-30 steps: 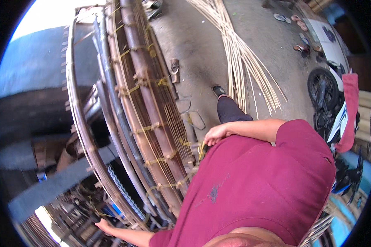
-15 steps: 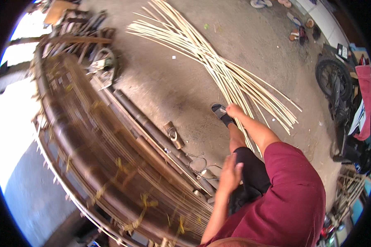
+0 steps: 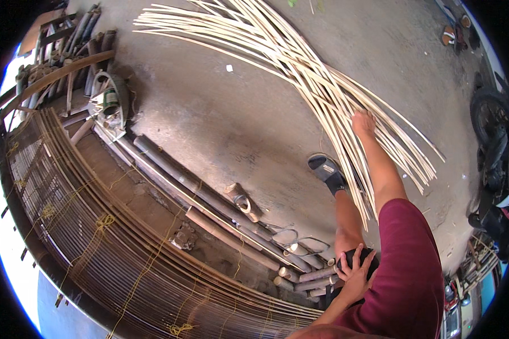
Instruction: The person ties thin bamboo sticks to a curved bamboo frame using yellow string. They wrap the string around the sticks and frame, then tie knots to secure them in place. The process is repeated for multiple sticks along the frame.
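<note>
A loose pile of long, pale bamboo strips [image 3: 316, 85] lies crossed on the concrete floor. My right arm reaches down to the pile, and my right hand [image 3: 363, 121] is closed on some of the strips; how many it holds is hidden under the fingers. My left hand [image 3: 356, 274] rests on my bent knee with its fingers spread, holding nothing. Just left of the strips stands my foot in a dark sandal [image 3: 325, 166].
To the left is a long rack of thin brown slats [image 3: 136, 265] tied with yellow string. Bamboo poles [image 3: 192, 183] lie beside it, near a short cut bamboo piece [image 3: 242, 201]. A basin [image 3: 116, 101] stands far left; a motorbike wheel [image 3: 492, 116] is at right.
My right hand has moved from beside the sandal onto the strips, farther right. My left hand has come down onto my knee. The view has shifted, showing more of the rack.
</note>
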The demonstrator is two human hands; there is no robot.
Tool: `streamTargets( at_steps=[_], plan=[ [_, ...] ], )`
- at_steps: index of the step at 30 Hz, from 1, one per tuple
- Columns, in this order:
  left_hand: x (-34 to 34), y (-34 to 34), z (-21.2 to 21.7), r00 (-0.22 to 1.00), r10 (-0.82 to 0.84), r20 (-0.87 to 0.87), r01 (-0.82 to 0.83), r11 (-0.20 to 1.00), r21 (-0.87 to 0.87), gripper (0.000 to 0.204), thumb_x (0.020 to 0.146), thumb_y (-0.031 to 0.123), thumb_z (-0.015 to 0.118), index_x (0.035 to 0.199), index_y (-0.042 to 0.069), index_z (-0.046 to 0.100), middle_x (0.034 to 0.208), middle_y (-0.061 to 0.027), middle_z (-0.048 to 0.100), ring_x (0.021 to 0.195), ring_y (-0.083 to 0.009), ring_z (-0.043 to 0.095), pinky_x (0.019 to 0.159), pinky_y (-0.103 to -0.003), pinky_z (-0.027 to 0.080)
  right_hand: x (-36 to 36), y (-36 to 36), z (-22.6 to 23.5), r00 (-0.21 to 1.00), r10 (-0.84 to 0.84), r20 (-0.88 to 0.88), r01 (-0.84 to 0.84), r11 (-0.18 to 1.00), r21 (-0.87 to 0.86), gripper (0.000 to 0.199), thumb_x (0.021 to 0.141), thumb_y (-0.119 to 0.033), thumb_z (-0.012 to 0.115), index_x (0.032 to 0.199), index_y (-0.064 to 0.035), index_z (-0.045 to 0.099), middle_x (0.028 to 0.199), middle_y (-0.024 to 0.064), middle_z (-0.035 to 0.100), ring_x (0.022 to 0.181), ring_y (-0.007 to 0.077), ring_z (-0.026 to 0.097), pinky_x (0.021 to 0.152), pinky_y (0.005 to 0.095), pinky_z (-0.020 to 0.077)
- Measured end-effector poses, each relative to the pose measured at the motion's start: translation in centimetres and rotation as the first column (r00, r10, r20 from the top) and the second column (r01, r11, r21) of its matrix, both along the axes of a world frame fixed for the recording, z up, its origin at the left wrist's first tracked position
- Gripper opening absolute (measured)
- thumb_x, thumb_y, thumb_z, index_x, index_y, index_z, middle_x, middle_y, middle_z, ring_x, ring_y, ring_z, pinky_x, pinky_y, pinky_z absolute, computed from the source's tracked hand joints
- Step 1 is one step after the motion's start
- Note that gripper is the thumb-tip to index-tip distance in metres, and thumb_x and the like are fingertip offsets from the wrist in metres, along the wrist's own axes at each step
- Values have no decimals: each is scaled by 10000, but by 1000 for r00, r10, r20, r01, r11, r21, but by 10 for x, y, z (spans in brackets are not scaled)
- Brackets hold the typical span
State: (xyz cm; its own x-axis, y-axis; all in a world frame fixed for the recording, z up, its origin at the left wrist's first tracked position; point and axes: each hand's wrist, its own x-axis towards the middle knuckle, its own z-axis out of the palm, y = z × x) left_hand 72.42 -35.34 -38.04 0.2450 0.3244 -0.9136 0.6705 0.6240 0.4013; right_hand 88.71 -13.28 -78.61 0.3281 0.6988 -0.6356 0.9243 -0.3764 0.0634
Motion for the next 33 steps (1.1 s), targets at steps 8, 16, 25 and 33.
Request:
streamTargets(
  at_steps=[8,16,25,33],
  plan=[
    [0,-68,-11,949,188,254,-244,946,214,570,961,425,522,1412,86,446,1490,-227,367,1396,-408,307,1121,-496,272,-33,-9,184,837,-187,-515,499,647,577,378,918,-366,626,1120,-51,576,958,217,665,895,383,657,767,444,508],
    [-64,-34,98,834,550,47,-547,813,200,490,968,393,538,1296,29,564,1267,-217,606,1183,-334,587,1004,-384,449,-84,62,453,705,72,-706,589,495,639,234,1005,-247,523,963,-18,538,757,129,626,695,201,612,639,341,476],
    [-196,57,285,663,746,63,-281,170,944,415,959,246,560,1281,-15,562,1226,-246,613,1152,-387,582,992,-428,448,-319,113,713,-140,466,-874,493,798,346,305,1061,-319,400,873,-109,516,678,-53,429,581,67,397,506,250,359],
    [-235,-44,468,105,992,77,-299,-42,953,287,992,186,482,1161,-12,602,1062,-230,659,936,-372,642,843,-414,485,-447,-128,855,-553,-254,-794,-157,967,-200,286,1051,-342,418,939,-87,481,697,20,528,568,91,522,491,240,462]
  ],
)
